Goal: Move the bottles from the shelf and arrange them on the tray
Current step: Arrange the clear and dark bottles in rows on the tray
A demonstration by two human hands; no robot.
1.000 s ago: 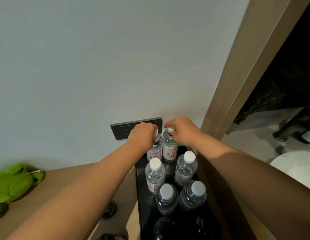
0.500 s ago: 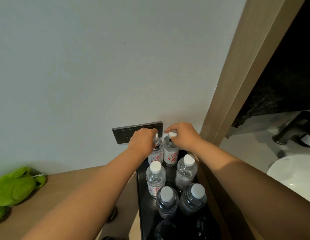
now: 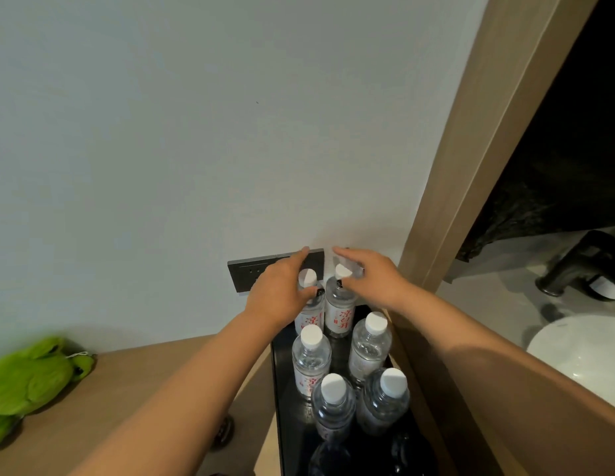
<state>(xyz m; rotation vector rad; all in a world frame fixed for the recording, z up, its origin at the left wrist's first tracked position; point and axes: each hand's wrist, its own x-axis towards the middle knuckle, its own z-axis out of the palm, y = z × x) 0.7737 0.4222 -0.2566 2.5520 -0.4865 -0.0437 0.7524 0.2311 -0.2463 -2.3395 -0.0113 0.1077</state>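
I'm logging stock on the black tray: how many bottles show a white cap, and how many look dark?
White-capped water bottles: 6
Dark bottles at the near end, partly cut off: 2
Total: 8

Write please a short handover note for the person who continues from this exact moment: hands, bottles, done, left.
Left hand: open, fingers spread by the back-left bottle, holding nothing.
Right hand: open, above the back-right bottle, holding nothing.
Six white-capped bottles stand upright in three pairs on the black tray.
Done: both back bottles are set down.
Left: two dark bottles show at the bottom edge; whether more wait on the shelf cannot be seen.
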